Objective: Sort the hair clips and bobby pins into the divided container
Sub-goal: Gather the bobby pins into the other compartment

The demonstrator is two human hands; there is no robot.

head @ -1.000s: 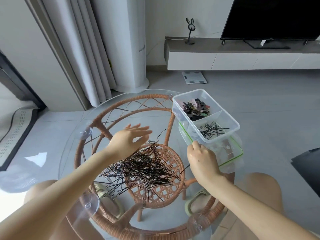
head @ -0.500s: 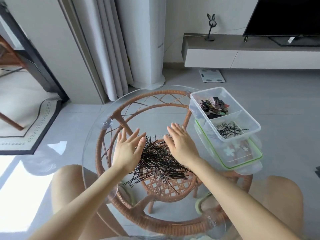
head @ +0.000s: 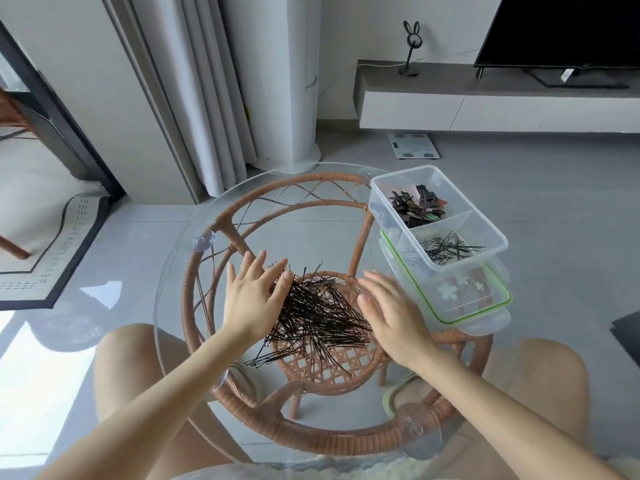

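A heap of black bobby pins (head: 318, 317) lies on the round glass table (head: 180, 258). My left hand (head: 252, 296) lies flat against the heap's left side, fingers straight. My right hand (head: 391, 313) lies flat at the heap's right side, fingers straight, holding nothing. At the table's right edge stands a clear divided container (head: 491, 237). Its far compartment holds dark hair clips (head: 419, 204); its near compartment holds some bobby pins (head: 446, 251).
The container sits on a clear lid with a green seal (head: 478, 313). A rattan frame (head: 204, 282) shows under the glass. My knees are below the table. A curtain, a white column, a floor scale and a TV bench stand beyond.
My right hand left the container's near edge and came to the pin heap. Both hands now flank the heap, which looks pushed closer together. The camera turned left.
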